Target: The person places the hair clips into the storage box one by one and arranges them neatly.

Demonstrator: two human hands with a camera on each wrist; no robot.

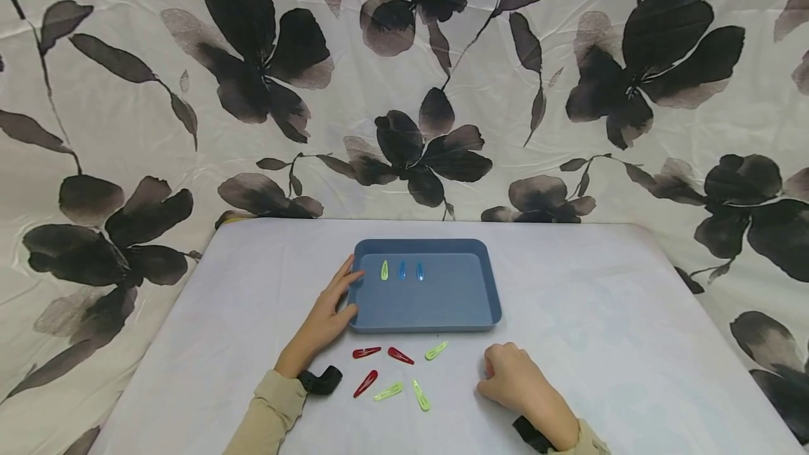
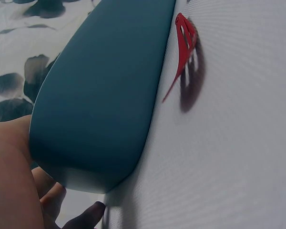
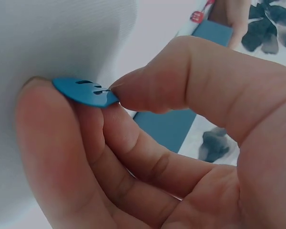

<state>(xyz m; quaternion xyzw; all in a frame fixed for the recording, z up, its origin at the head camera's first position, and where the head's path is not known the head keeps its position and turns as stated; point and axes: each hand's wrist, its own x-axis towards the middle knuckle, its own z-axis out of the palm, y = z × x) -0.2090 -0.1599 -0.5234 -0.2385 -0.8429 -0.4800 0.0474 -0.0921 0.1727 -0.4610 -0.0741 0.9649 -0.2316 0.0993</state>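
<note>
My right hand (image 1: 515, 379) is low over the table, right of the loose clips. Between its thumb and fingers it pinches a blue snap hair clip (image 3: 86, 92); the hand hides that clip in the head view. My left hand (image 1: 325, 314) rests at the left side of the blue tray (image 1: 436, 300), fingers extended, index finger and thumb touching its rim. Inside the tray, toward the back left, lie a green hair clip (image 1: 384, 270) and two blue clips, one (image 1: 402, 270) beside the other (image 1: 420, 272), in a row.
In front of the tray lie three red clips, the left one (image 1: 366, 352) close to my left hand, and three green clips, one (image 1: 436, 350) near the tray's front edge. White cloth (image 1: 581, 286) covers the table. A flowered curtain (image 1: 404, 76) hangs behind it.
</note>
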